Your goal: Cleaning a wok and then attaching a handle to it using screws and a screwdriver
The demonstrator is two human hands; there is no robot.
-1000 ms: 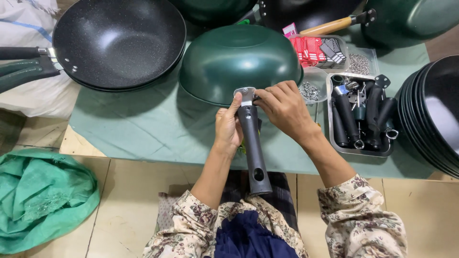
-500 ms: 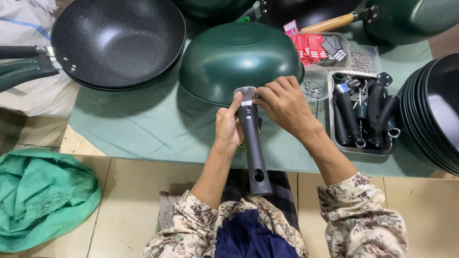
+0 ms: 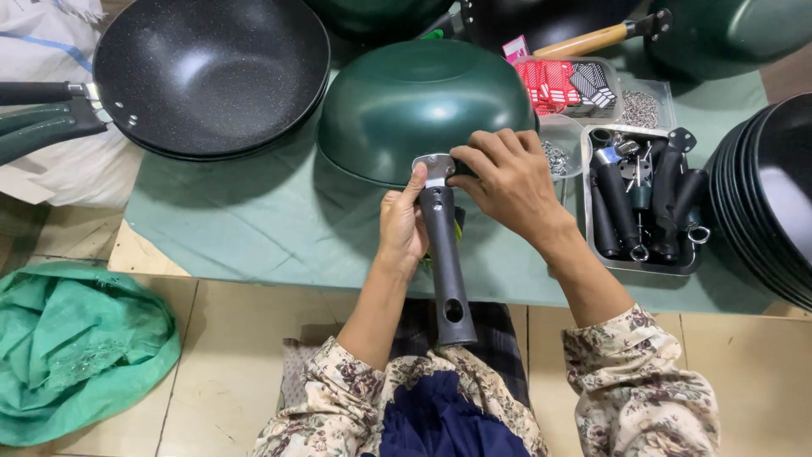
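A dark green pan lies upside down on the green table cover, just in front of me. A black handle with a metal collar points from the pan's rim toward my body. My left hand grips the handle's upper part, thumb up against the collar. My right hand rests fingers-down on the pan's rim at the collar; what its fingertips pinch is hidden.
A metal tray of black handles and small parts sits to the right. Behind it are small bins of screws and red packets. Stacked black pans stand far right, a black wok at back left, a green cloth bag on the floor.
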